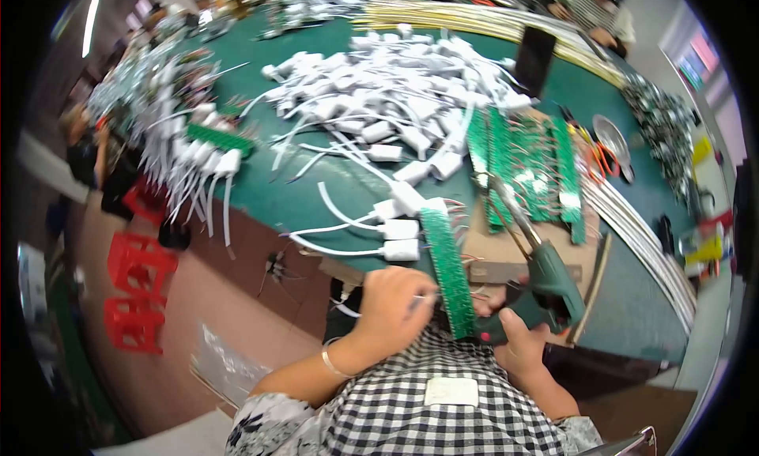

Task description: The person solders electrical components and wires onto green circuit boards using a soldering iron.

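Observation:
A narrow green circuit board strip [447, 270] lies lengthwise in front of me, its near end close to my checked apron. White plastic housings [401, 240] with white cables sit along its left side, and thin reddish wires stick out on its right. My left hand [398, 302] is closed beside the strip's left edge, fingers pinched on what looks like a white cable [345, 308]; its tip is blurred. My right hand [518, 336] grips a dark green soldering gun [551, 286], whose metal barrel points up and left over the boards.
A big heap of white housings with cables [395, 92] covers the table's middle. More green boards [526, 167] lie on a brown board [486, 246] at right. A black phone [535, 61], scissors [607, 160] and long white strips [644, 243] lie beyond. Red stools [138, 266] stand at left.

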A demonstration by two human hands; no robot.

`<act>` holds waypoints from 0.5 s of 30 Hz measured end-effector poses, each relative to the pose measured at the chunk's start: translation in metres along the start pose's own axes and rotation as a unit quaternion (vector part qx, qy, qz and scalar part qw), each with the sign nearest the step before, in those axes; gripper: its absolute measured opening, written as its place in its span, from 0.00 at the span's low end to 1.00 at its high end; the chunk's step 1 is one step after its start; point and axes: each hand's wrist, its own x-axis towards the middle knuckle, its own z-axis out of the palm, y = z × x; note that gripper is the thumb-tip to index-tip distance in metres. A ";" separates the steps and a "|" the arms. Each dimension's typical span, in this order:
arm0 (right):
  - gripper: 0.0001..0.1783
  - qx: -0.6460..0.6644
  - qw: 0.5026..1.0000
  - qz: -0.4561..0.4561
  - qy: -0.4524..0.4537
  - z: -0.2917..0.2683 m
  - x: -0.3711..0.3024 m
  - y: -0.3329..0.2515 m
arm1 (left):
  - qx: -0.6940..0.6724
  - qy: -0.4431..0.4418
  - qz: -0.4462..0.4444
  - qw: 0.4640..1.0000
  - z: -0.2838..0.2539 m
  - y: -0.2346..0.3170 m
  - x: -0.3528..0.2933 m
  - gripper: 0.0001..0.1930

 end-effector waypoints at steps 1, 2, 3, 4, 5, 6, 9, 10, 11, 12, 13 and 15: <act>0.31 0.004 1.000 -0.006 0.020 0.002 0.004 -0.002 | 0.043 -0.001 -0.012 0.999 -0.002 -0.006 -0.004 0.03; 0.30 0.041 0.999 -0.004 0.005 0.005 0.009 -0.004 | 0.056 0.001 -0.024 0.998 0.000 -0.012 -0.007 0.04; 0.29 0.078 0.997 -0.001 -0.018 0.007 0.013 -0.004 | 0.072 0.008 -0.037 0.997 0.000 -0.016 -0.009 0.05; 0.29 0.080 0.997 -0.005 -0.008 0.006 0.014 -0.001 | 0.067 -0.004 -0.057 0.996 -0.001 -0.019 -0.011 0.05; 0.29 0.102 0.995 -0.001 -0.015 0.004 0.017 0.004 | 0.065 -0.011 -0.053 0.996 0.001 -0.020 -0.010 0.05; 0.28 0.124 0.992 0.007 -0.027 0.002 0.018 0.008 | 0.095 0.006 -0.055 0.994 0.001 -0.021 -0.010 0.05; 0.28 0.113 0.993 -0.014 -0.028 0.000 0.016 0.012 | 0.110 0.009 -0.072 0.991 0.001 -0.022 -0.013 0.05; 0.28 0.115 0.993 -0.012 -0.027 0.000 0.015 0.013 | 0.120 0.025 -0.066 0.990 0.004 -0.023 -0.015 0.05; 0.29 0.116 0.993 -0.020 -0.030 0.001 0.015 0.013 | 0.130 0.040 -0.059 0.989 0.006 -0.024 -0.016 0.05; 0.29 0.117 0.992 -0.027 -0.031 0.001 0.014 0.013 | 0.131 0.037 -0.060 0.989 0.006 -0.024 -0.016 0.05; 0.29 0.119 0.992 -0.026 -0.029 0.001 0.014 0.014 | 0.133 0.037 -0.043 0.990 0.007 -0.025 -0.015 0.04; 0.30 0.135 0.990 -0.028 -0.022 -0.001 0.014 0.016 | 0.133 0.033 -0.027 0.990 0.007 -0.024 -0.006 0.04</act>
